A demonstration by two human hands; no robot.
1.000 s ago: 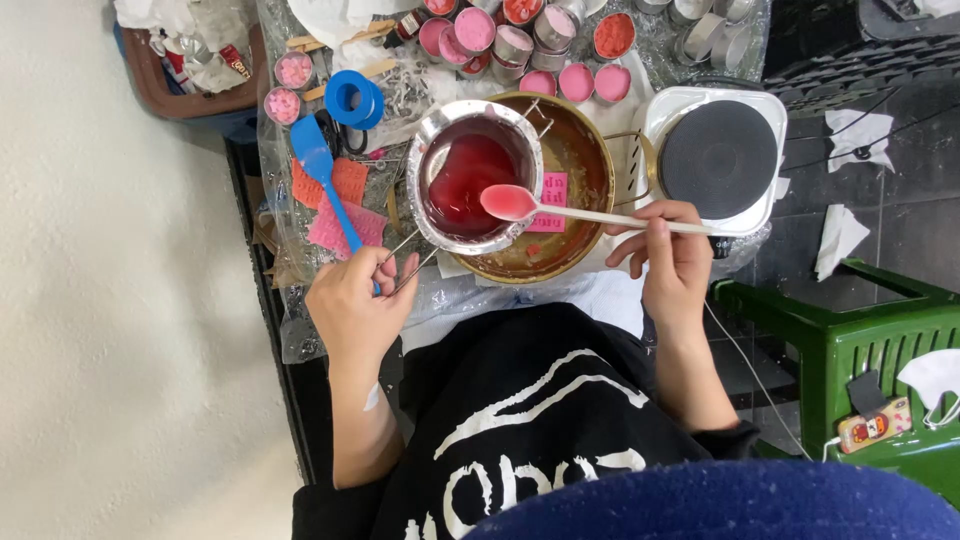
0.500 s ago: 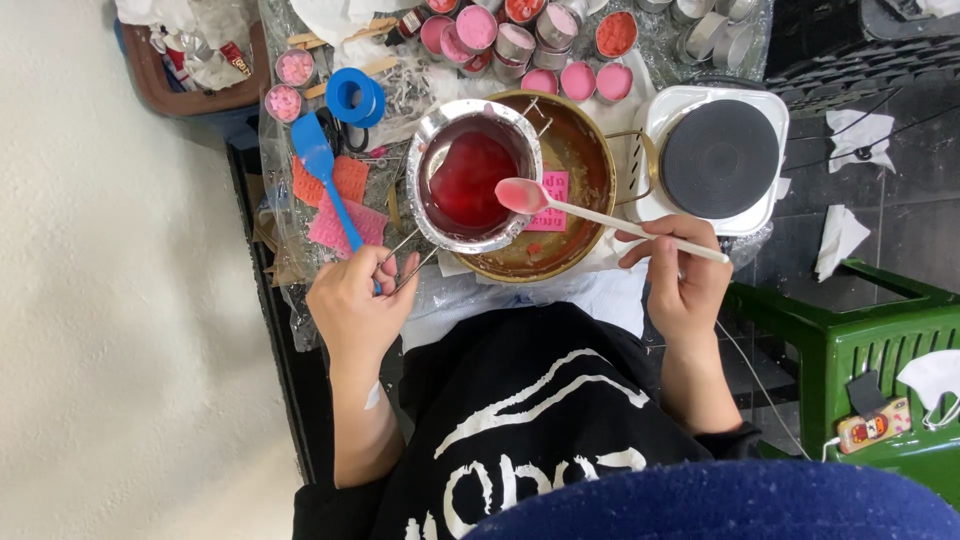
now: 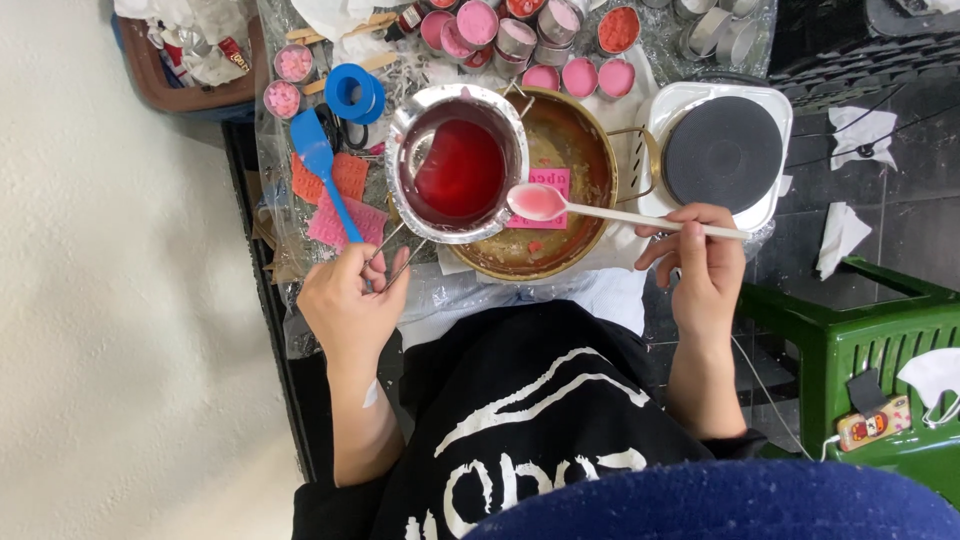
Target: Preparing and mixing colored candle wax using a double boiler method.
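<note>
- Left hand (image 3: pixel 345 305), at seven o'clock of the metal pouring pot (image 3: pixel 455 165), is closed on the pot's wire handle (image 3: pixel 395 255).
- The pot, holding red liquid, sits over the brass pan's (image 3: pixel 575 215) nine o'clock rim.
- Spoon (image 3: pixel 540 202), bowl pink-coated, lies across the pan.
- Right hand (image 3: pixel 705 270), at four o'clock, pinches the spoon's pale handle.

home craft bench | hotplate (image 3: pixel 721 152) | wax-filled tins (image 3: pixel 520 30) | plastic-covered table (image 3: pixel 440 290)
</note>
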